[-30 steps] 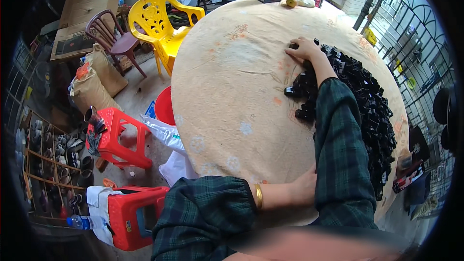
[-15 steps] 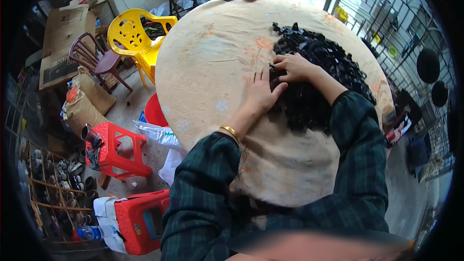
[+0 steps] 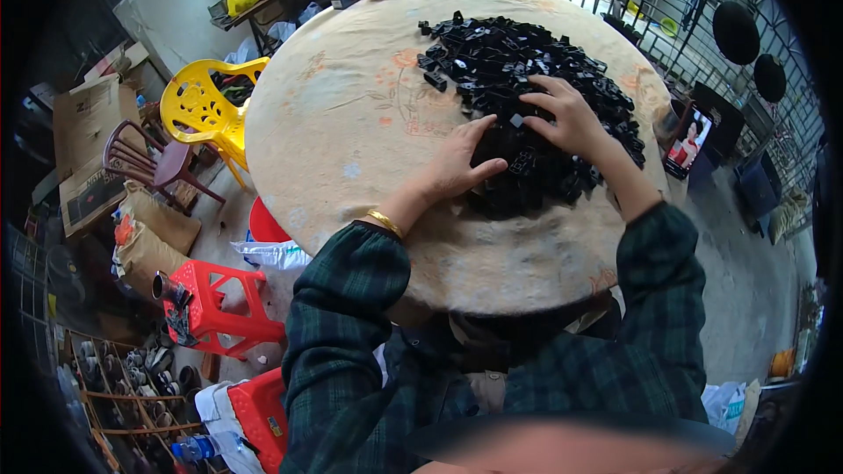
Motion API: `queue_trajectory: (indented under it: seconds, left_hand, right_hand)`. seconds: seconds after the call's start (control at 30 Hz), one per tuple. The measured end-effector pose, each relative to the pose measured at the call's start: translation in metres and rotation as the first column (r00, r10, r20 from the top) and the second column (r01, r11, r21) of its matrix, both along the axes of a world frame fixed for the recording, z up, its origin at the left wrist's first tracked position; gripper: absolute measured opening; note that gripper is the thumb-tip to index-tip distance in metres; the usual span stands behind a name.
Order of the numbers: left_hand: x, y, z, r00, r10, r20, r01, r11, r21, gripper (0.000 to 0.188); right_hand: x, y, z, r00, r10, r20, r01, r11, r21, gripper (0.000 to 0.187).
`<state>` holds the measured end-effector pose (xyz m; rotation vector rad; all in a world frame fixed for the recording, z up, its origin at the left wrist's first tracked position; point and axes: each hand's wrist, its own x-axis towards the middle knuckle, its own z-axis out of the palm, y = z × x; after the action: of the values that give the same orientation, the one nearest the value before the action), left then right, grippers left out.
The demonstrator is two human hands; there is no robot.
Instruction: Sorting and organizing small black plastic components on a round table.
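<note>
Cloth (image 3: 342, 123) carries the pile (image 3: 502, 104) and stretches left of it, likely room for sliding pieces (image 3: 435, 81). The left hand (image 3: 455, 165) meets the pile's left edge, fingers nearly together, thumb apart. The pieces look light, hard and slick: best nipped singly by edges, or cupped. The right hand (image 3: 569, 123) arches over the pile, fingers spread; any pinch, I cannot tell. Right of the pile, the cloth's edge and a phone (image 3: 689, 142) seem to limit room.

The scene is viewed from the head, through the left of 2 fisheye cameras worn side by side. The lens is aimed down and forward, so the hands (image 3: 457, 161) are seen from above, fairly near, over the table (image 3: 303, 136), with floor (image 3: 729, 250) taken in on both sides.
</note>
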<state>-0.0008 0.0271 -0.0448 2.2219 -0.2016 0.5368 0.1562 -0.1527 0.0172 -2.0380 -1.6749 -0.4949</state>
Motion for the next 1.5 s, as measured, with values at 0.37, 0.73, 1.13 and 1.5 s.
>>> queue_trajectory:
  seconds: [0.37,0.73,1.13,1.5]
  left_hand:
    - [0.0,-0.033,0.007,0.972,0.203,0.119,-0.224,0.952,0.208,0.051]
    - [0.017,-0.03,0.013,0.946,0.285,-0.157,-0.259,0.952,0.163,0.038]
    - [0.008,-0.046,0.012,0.964,0.243,0.112,-0.264,0.932,0.25,0.036]
    - [0.002,-0.045,0.012,0.962,0.242,0.125,-0.269,0.912,0.308,0.04]
  right_hand:
    - [-0.087,-0.063,-0.046,0.987,-0.143,-0.072,0.134,0.984,-0.118,0.034]
    - [-0.056,-0.034,0.005,0.958,0.042,-0.282,0.032,0.967,0.254,0.028]
    - [-0.076,-0.026,0.018,0.717,0.531,-0.452,-0.269,0.809,0.523,0.024]
    - [-0.21,-0.056,0.086,-0.56,0.309,-0.769,-0.788,0.09,0.609,0.064]
